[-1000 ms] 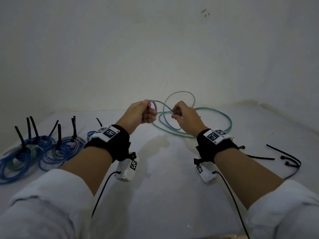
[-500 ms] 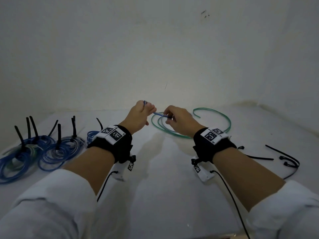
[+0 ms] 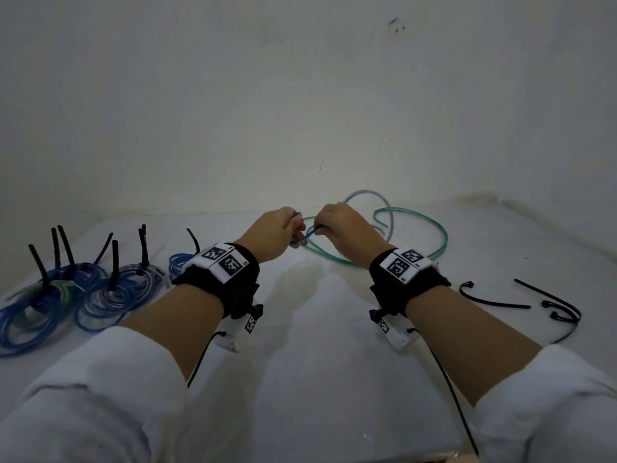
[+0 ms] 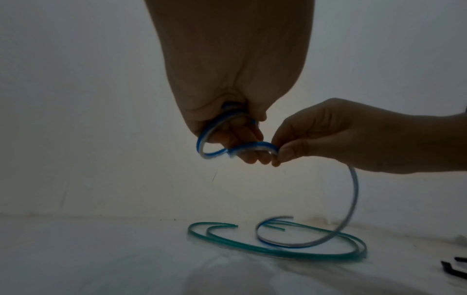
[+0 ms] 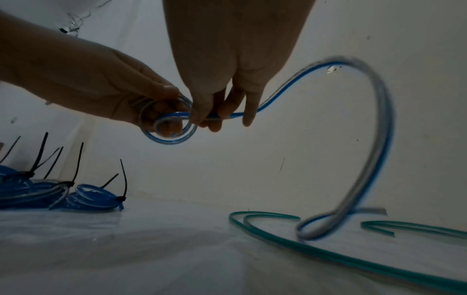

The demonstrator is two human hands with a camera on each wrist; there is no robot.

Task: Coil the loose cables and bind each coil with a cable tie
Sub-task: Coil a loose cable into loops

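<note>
My left hand point(image 3: 280, 228) holds a small coil of the blue cable point(image 5: 168, 127) between thumb and fingers, above the white table. Close beside it, my right hand point(image 3: 334, 225) pinches the same blue cable point(image 4: 255, 148) just past the coil. From there its loose tail point(image 5: 379, 139) arcs up and drops to the table, ending in a loop point(image 4: 283, 241). A green cable point(image 3: 430, 242) lies in loose rings on the table under and beyond both hands. Loose black cable ties point(image 3: 547, 302) lie at the right.
Several bound blue coils point(image 3: 66, 295) with upright black tie tails lie at the table's left; a smaller one point(image 3: 178, 262) sits behind my left wrist. A white wall stands close behind the table point(image 3: 317, 362). Black wires hang from both wrist cameras.
The blue cable's tail has swung back up behind my right hand. The hands have drawn close again, and the small coil in my left hand has gained a turn.
</note>
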